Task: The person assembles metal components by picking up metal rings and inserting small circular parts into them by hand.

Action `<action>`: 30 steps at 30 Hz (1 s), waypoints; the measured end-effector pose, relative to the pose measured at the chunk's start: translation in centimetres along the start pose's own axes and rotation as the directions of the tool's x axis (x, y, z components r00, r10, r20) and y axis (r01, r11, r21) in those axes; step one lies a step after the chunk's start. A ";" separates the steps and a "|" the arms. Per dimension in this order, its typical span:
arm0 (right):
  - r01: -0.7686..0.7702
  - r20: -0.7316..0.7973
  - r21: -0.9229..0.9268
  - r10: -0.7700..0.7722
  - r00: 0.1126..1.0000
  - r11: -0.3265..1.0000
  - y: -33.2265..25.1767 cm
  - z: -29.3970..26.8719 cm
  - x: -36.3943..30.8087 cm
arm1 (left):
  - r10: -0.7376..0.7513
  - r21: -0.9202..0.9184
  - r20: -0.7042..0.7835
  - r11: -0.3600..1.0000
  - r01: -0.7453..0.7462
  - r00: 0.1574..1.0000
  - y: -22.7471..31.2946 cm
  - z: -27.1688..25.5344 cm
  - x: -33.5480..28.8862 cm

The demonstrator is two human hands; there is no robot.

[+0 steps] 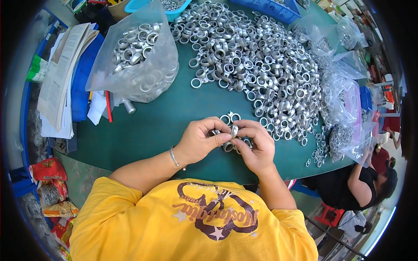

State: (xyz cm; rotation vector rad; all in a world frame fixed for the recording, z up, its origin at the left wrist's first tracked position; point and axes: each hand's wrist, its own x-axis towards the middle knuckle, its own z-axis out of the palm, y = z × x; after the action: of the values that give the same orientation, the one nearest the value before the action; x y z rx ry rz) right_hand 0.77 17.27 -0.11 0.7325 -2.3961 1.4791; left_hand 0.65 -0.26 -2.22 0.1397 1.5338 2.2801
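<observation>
Both hands meet over the near part of the table. A silvery metal ring, seen nearly edge-on, is pinched between the fingertips of my left hand and my right hand. More metal shows under the left fingers, mostly covered by them. Just beyond the fingers lie two loose rings, and others show partly below the hands. A large heap of similar metal rings, many with a small lug, spreads from the middle to the right of the table.
A clear plastic bag of rings stands at left on the green table, beside papers and a red pen. More filled bags line the right side. Blue containers stand behind the heap. Another person sits at far right.
</observation>
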 end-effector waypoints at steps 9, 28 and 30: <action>-0.534 0.191 0.629 0.554 0.811 0.565 0.2 -0.5 -0.7 | 0.011 0.119 0.038 0.993 -0.016 0.999 0.3 0.2 0.0; 0.061 -0.032 0.083 -0.058 0.998 0.995 0.3 0.1 -0.7 | -0.248 -0.264 0.081 0.929 0.261 0.965 -0.2 0.1 -0.2; 0.074 -0.024 0.097 -0.072 0.997 0.993 -0.6 0.0 0.0 | -0.212 -0.315 0.180 0.913 0.260 0.961 -0.5 -0.3 -0.1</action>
State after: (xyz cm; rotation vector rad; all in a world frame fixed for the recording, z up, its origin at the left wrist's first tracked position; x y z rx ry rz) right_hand 1.12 17.03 0.33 0.8130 -2.2700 1.5758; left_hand 0.76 -0.43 -2.76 0.0187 1.0099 2.2418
